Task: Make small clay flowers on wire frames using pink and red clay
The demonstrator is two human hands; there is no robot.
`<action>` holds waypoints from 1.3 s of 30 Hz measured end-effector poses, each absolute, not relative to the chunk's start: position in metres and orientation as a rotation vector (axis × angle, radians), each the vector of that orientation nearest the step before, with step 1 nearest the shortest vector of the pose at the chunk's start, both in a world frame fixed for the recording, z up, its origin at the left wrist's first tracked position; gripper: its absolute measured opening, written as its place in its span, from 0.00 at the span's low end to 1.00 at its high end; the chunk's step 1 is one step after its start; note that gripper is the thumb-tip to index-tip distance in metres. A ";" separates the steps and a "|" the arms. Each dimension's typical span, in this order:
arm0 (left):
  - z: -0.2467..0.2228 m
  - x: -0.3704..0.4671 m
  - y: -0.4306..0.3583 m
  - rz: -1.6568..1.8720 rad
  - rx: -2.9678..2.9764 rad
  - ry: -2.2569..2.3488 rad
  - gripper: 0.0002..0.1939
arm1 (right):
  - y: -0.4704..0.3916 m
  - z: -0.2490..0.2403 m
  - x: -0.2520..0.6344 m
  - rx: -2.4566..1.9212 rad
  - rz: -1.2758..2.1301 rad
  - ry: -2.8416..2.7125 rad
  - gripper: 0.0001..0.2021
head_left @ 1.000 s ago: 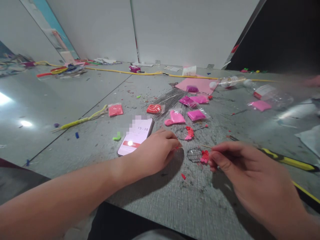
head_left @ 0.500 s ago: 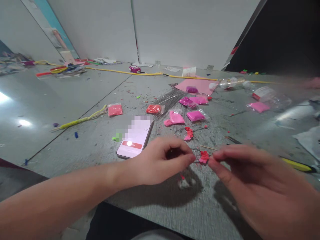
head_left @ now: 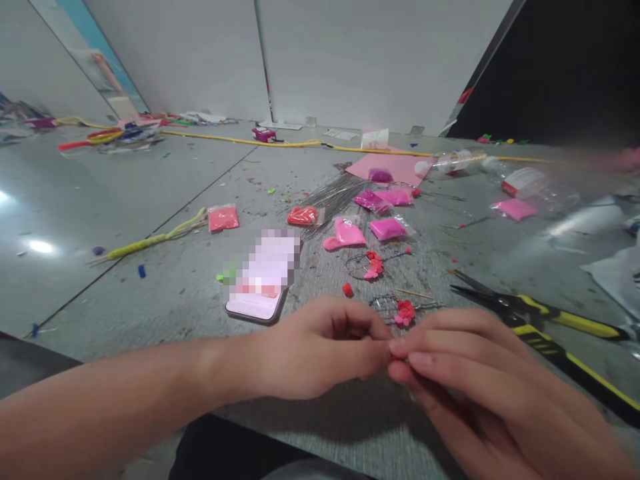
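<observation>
My left hand [head_left: 325, 352] is closed in a pinch low in the middle. Its thumb and index fingertips meet the fingertips of my right hand [head_left: 480, 380], which is closed too. A tiny bit of red clay shows between the touching fingertips, mostly hidden by them. Just beyond them, a wire loop with red and pink clay petals [head_left: 405, 311] lies on the grey surface [head_left: 280, 413]. Farther back is a second wire loop with red petals [head_left: 374, 262]. A small red clay lump [head_left: 347, 289] sits left of the nearer loop.
A phone [head_left: 260, 280] lies left of my hands. Long-nosed pliers with yellow-black handles [head_left: 565, 320] are at the right, by a wooden stick [head_left: 415, 293]. Clay packets [head_left: 387, 229], a wire bundle [head_left: 330, 200], pink sheet [head_left: 390, 167] and yellow cord [head_left: 225, 139] lie behind.
Both hands have drawn nearer to me and come together, away from the petalled wire loop, which now lies free of them. The red lump and more of the pliers have come into view.
</observation>
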State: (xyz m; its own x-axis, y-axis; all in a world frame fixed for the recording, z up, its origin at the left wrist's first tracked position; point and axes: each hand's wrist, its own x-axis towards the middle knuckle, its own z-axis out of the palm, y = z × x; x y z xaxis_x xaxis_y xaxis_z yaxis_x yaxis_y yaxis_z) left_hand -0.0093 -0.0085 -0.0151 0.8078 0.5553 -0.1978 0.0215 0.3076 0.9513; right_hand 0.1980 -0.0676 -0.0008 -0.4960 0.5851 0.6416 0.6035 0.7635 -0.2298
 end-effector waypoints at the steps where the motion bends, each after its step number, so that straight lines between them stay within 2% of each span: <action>1: -0.015 -0.010 -0.009 0.382 1.211 0.562 0.12 | -0.068 -0.001 0.198 -0.878 -0.035 -2.217 0.09; 5: -0.015 -0.010 -0.009 0.389 1.209 0.595 0.14 | -0.068 0.000 0.200 -0.853 -0.026 -2.193 0.17; 10: -0.012 -0.011 -0.009 0.398 1.361 0.625 0.13 | -0.064 0.002 0.202 -0.834 0.048 -2.207 0.10; 16: -0.009 -0.012 -0.011 0.625 1.824 0.547 0.07 | -0.067 -0.010 0.200 -0.941 0.450 -1.976 0.12; 21: -0.012 -0.014 -0.011 0.865 2.127 0.408 0.06 | -0.066 -0.010 0.194 -1.171 0.653 -1.753 0.08; 26: -0.012 -0.015 -0.010 0.900 2.189 0.432 0.06 | -0.061 -0.011 0.195 -1.328 1.019 -1.580 0.12; 34: -0.003 -0.014 -0.009 0.684 1.890 0.574 0.11 | -0.065 -0.005 0.196 -1.245 0.666 -1.694 0.14; 38: -0.006 -0.021 0.007 0.578 2.185 0.456 0.07 | -0.066 -0.006 0.200 -1.196 0.621 -1.715 0.11; 39: -0.008 -0.024 0.012 0.525 2.282 0.415 0.09 | -0.066 -0.007 0.202 -1.199 0.592 -1.728 0.10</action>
State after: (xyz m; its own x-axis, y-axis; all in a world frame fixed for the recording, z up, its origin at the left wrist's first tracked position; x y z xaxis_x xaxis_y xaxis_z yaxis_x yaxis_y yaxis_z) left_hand -0.0236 0.0121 -0.0081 0.8637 0.4411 0.2439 0.1361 -0.6700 0.7297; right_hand 0.2019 -0.0658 -0.0071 -0.1015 0.9054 0.4123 0.4626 0.4099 -0.7861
